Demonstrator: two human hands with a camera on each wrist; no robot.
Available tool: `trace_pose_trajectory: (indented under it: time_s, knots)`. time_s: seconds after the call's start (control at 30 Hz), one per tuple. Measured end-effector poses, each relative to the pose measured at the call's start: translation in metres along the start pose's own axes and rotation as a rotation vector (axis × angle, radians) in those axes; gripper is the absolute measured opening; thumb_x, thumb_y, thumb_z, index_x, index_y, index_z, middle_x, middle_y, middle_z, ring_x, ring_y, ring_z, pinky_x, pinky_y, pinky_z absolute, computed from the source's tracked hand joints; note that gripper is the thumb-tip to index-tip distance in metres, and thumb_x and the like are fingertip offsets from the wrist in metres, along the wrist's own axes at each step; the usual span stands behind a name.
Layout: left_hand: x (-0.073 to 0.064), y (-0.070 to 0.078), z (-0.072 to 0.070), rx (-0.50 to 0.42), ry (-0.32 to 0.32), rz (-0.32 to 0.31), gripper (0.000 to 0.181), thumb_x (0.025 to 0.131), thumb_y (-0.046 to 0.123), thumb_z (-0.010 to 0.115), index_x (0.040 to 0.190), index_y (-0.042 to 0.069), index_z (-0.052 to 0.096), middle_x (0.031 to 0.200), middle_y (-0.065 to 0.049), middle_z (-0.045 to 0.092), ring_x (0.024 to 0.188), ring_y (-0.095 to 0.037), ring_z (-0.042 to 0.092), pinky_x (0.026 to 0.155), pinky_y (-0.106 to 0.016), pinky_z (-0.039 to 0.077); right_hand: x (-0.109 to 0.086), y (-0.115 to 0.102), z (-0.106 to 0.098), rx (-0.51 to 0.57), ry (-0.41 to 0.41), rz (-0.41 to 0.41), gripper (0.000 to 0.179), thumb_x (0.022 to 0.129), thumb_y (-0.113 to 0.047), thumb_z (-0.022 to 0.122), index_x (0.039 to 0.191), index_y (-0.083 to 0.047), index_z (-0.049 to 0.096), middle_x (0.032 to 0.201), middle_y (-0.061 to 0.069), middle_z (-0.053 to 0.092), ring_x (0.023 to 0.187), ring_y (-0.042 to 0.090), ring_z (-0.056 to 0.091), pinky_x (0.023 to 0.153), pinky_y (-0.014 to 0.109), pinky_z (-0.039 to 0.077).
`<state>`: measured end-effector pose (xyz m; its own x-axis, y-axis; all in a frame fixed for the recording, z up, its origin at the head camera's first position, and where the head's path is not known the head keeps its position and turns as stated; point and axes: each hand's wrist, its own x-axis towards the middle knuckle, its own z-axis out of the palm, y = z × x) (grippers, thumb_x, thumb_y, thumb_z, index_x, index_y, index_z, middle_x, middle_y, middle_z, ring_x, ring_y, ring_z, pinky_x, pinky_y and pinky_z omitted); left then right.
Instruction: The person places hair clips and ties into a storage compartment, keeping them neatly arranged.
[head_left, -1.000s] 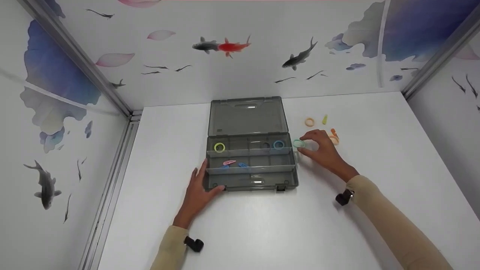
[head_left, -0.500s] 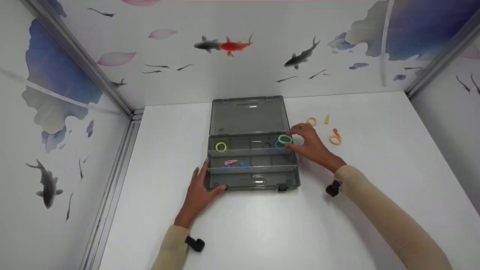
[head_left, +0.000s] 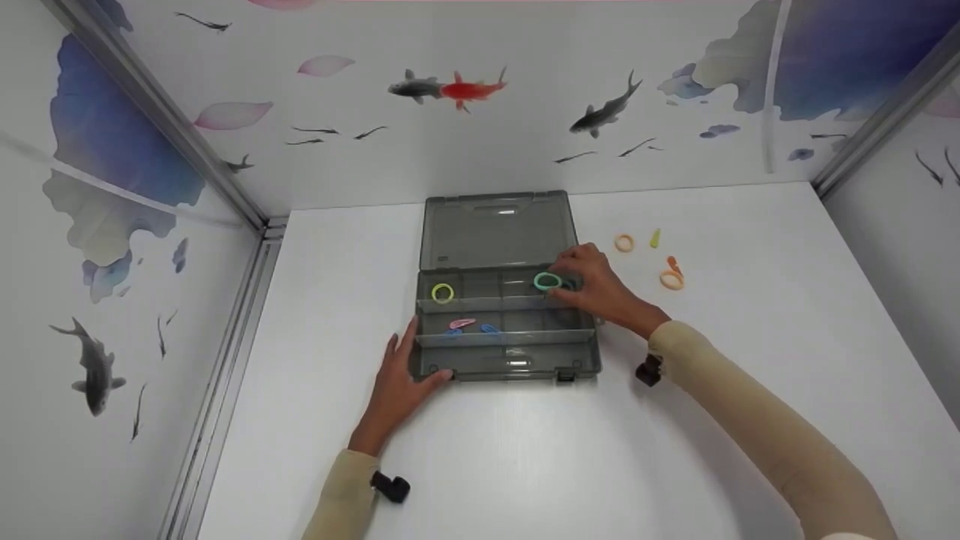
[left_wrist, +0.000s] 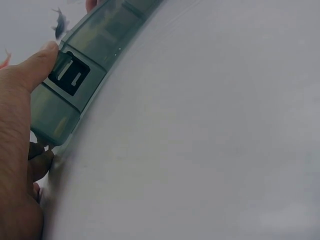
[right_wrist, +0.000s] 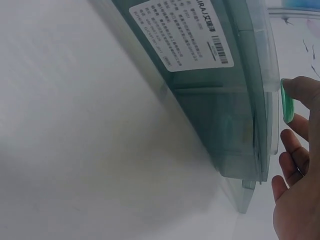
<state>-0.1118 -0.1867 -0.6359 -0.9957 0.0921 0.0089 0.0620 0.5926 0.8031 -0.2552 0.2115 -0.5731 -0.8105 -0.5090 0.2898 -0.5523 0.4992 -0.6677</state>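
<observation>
My right hand (head_left: 600, 286) pinches a green hair tie (head_left: 547, 274) between thumb and index finger, over the back row of an open grey storage box (head_left: 517, 375). In the right wrist view the green hair tie (right_wrist: 287, 106) stands edge-on beside the box wall. My left hand (head_left: 394, 394) grips the box's front left corner, its thumb (left_wrist: 42, 62) at the front edge near the latch. A yellow hair tie (head_left: 433, 293) lies in the back row. The middle row holds a pink hair clip (head_left: 463, 323) and blue clips (head_left: 490, 329). My right fingers hide the blue hair tie.
Right of the box lie two orange hair ties (head_left: 616, 242), a yellow hair clip (head_left: 655, 238) and an orange clip (head_left: 674, 264) on the white table (head_left: 495, 465). The box lid (head_left: 495, 232) leans open toward the back wall (head_left: 510, 157). A printed label (right_wrist: 185, 32) shows on the box.
My right hand has carried the green hair tie leftward from beside the box to over its back row, passing across the blue hair tie. My left hand has stayed at the corner.
</observation>
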Motion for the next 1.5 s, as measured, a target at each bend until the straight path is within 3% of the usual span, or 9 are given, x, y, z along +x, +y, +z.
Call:
trace_pose_trajectory:
  time_s: [0.27,0.6,1.17,1.5]
  knots:
    - [0.0,0.001,0.002,-0.011,0.002,-0.025,0.112,0.091,0.065,0.085,0.178,0.033,0.021,0.178,-0.02,0.032,0.166,-0.051,0.016,0.121,-0.08,0.029,0.008,0.0,0.007,-0.016,-0.033,-0.027,0.028,0.096,-0.017,0.089,0.118,-0.002,0.081,0.128,0.02,0.066,0.12,0.04,0.052,0.106,0.062,0.037]
    - [0.001,0.0,0.001,-0.015,0.01,0.002,0.112,0.092,0.061,0.086,0.178,0.03,0.022,0.176,-0.022,0.036,0.166,-0.052,0.016,0.12,-0.079,0.031,0.021,-0.003,0.011,-0.012,-0.077,-0.052,0.029,0.1,-0.025,0.085,0.119,-0.004,0.08,0.13,0.018,0.067,0.123,0.038,0.053,0.109,0.061,0.035]
    - [0.0,-0.003,0.004,-0.029,0.02,0.02,0.111,0.091,0.06,0.087,0.178,0.031,0.023,0.177,-0.023,0.031,0.165,-0.054,0.017,0.119,-0.08,0.032,0.036,-0.01,0.026,-0.034,-0.112,-0.014,0.031,0.1,-0.022,0.084,0.12,0.0,0.078,0.132,0.019,0.067,0.124,0.038,0.055,0.108,0.059,0.042]
    - [0.001,0.0,0.003,-0.027,0.009,-0.03,0.112,0.09,0.064,0.086,0.178,0.033,0.024,0.178,-0.021,0.032,0.167,-0.05,0.015,0.12,-0.08,0.029,0.045,-0.009,0.032,-0.053,-0.105,-0.024,0.032,0.096,-0.022,0.088,0.117,0.001,0.079,0.13,0.022,0.068,0.125,0.043,0.057,0.109,0.063,0.041]
